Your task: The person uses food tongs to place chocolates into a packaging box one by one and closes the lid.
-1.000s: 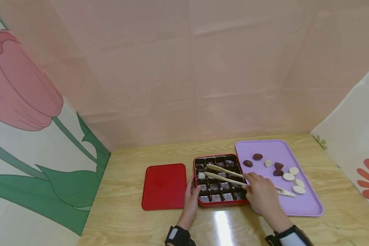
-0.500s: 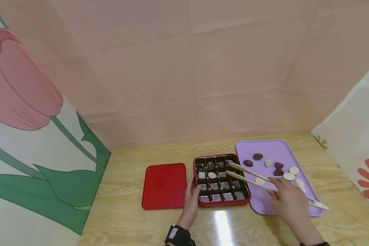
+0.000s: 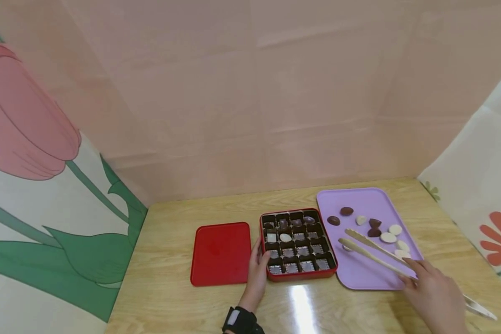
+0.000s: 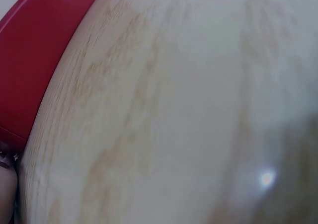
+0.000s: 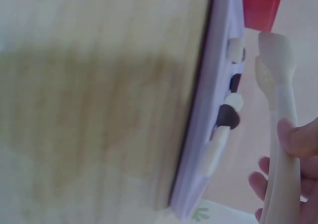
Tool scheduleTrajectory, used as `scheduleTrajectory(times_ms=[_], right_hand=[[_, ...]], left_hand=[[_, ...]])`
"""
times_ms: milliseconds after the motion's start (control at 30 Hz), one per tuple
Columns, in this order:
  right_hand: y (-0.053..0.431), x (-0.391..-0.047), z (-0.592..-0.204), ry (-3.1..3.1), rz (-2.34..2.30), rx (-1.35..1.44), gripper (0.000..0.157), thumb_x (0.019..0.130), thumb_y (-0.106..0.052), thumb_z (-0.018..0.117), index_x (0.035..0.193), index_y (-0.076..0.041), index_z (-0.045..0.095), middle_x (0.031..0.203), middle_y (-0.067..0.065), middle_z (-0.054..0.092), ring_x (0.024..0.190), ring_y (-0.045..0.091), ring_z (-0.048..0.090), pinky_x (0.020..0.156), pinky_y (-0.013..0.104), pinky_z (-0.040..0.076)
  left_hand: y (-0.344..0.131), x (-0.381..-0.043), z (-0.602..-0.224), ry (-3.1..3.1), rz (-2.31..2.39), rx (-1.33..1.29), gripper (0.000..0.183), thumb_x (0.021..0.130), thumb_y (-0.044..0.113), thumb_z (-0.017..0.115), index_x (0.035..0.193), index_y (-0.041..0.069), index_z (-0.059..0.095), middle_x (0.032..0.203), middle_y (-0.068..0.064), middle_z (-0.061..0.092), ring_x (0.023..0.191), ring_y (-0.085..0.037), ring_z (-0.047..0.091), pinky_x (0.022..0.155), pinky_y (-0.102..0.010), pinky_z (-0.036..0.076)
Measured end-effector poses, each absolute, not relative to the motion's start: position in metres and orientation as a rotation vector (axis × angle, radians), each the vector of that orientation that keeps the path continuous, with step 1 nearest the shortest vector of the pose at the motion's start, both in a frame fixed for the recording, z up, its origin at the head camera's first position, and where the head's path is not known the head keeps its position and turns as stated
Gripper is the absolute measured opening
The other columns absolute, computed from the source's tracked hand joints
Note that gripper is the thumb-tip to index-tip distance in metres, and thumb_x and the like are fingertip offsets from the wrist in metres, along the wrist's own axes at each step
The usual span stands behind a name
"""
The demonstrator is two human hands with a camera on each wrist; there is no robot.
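Note:
A red box (image 3: 302, 275) with a dark divided insert stands in the middle of the table in the head view. Dark chocolates fill its back row; a white square and a white oval chocolate (image 3: 285, 237) sit in the second row. My left hand (image 3: 256, 271) holds the box's left side, thumb at the near left rim. My right hand (image 3: 435, 290) grips cream tongs (image 3: 377, 253), their tips apart over the lilac tray (image 3: 367, 281). Loose dark and white chocolates (image 3: 388, 237) lie there, one white piece partly hidden beneath the tips. The right wrist view shows thumb and fingers around the tongs (image 5: 283, 144).
The red lid (image 3: 220, 254) lies flat left of the box. A pink cloth backdrop (image 3: 250, 116) rises behind the wooden table (image 3: 171, 260), with flower-printed cloth (image 3: 480, 181) on both sides. The tray's left edge touches or nearly touches the box.
My right hand has drawn the tongs rightward from over the box to over the tray. The white oval chocolate in the second row is now uncovered. My left hand has stayed on the box.

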State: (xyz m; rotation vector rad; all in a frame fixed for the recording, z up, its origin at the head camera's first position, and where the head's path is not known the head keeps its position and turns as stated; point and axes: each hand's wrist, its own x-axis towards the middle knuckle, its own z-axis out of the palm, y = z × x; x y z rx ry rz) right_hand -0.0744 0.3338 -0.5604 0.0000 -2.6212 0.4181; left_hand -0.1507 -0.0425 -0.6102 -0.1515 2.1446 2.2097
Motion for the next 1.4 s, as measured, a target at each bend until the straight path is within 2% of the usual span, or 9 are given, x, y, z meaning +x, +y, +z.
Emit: scheduleTrajectory(times_ms=[567, 800, 1067, 1400], right_hand=[[0.339, -0.069, -0.576, -2.591, 0.389, 0.006, 0.047, 0.061, -0.012, 0.076, 0.104, 0.004, 0.066, 0.089, 0.029, 0.065, 0.061, 0.048, 0.056, 0.049, 0.061, 0.042], [0.331, -0.080, -0.573, -2.585, 0.419, 0.009, 0.045, 0.062, -0.013, 0.075, 0.104, 0.003, 0.065, 0.091, 0.025, 0.065, 0.070, 0.048, 0.058, 0.055, 0.061, 0.041], [0.330, -0.085, -0.574, -2.606, 0.410, -0.066, 0.038, 0.067, -0.012, 0.071, 0.103, 0.000, 0.066, 0.092, 0.023, 0.066, 0.077, 0.048, 0.059, 0.058, 0.060, 0.039], [0.312, -0.092, -0.552, -2.515, 0.428, -0.023, 0.037, 0.064, -0.008, 0.073, 0.100, -0.001, 0.068, 0.084, 0.020, 0.067, 0.065, 0.045, 0.059, 0.054, 0.058, 0.039]], left_hand=[[-0.045, -0.152, -0.612, 2.138, 2.178, -0.144, 0.063, 0.095, 0.036, 0.048, 0.150, 0.019, 0.023, 0.158, -0.016, 0.019, 0.141, -0.038, 0.018, 0.116, -0.057, 0.023], [-0.045, -0.153, -0.613, 2.130, 2.206, -0.142, 0.061, 0.096, 0.032, 0.048, 0.150, 0.017, 0.024, 0.158, -0.018, 0.021, 0.141, -0.038, 0.019, 0.116, -0.057, 0.024], [-0.044, -0.153, -0.613, 2.112, 2.204, -0.138, 0.060, 0.096, 0.032, 0.048, 0.150, 0.021, 0.024, 0.158, -0.017, 0.021, 0.141, -0.037, 0.019, 0.116, -0.057, 0.024], [-0.043, -0.152, -0.611, 2.144, 2.190, -0.151, 0.058, 0.097, 0.029, 0.047, 0.150, 0.020, 0.026, 0.158, -0.017, 0.022, 0.141, -0.038, 0.020, 0.116, -0.057, 0.024]])
